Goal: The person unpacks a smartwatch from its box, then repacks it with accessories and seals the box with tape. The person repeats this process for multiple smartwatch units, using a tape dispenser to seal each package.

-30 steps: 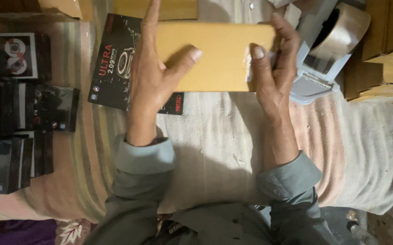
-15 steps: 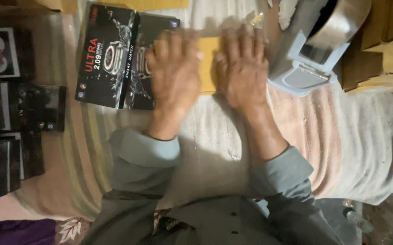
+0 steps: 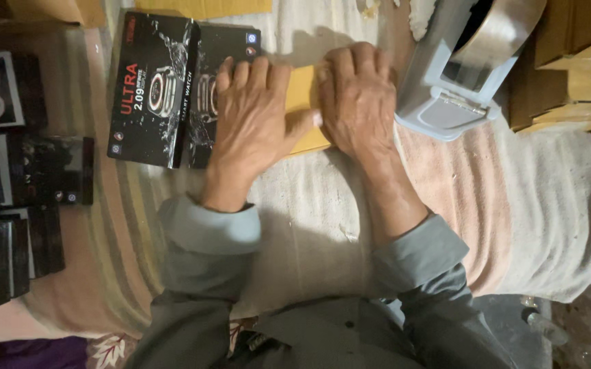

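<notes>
Left hand (image 3: 251, 119) and right hand (image 3: 357, 102) press flat, fingers together and pinching nothing, on a yellow envelope (image 3: 301, 102) lying on the striped cloth (image 3: 295, 205), beside a black box (image 3: 152, 89).

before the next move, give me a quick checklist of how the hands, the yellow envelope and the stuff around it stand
1. Both hands on the envelope: ok. Left hand and right hand lie flat, palms down, on the yellow envelope.
2. Envelope flat on the cloth: ok, as far as shows; most of it is hidden under the hands.
3. What is inside the envelope: cannot tell.
4. Black box apart from the envelope: not ok. It lies right by the left hand, whose fingers overlap its edge.
5. Tape dispenser apart from the right hand: ok, a small gap shows.
6. Envelope sealed: cannot tell, no flap shows.
</notes>
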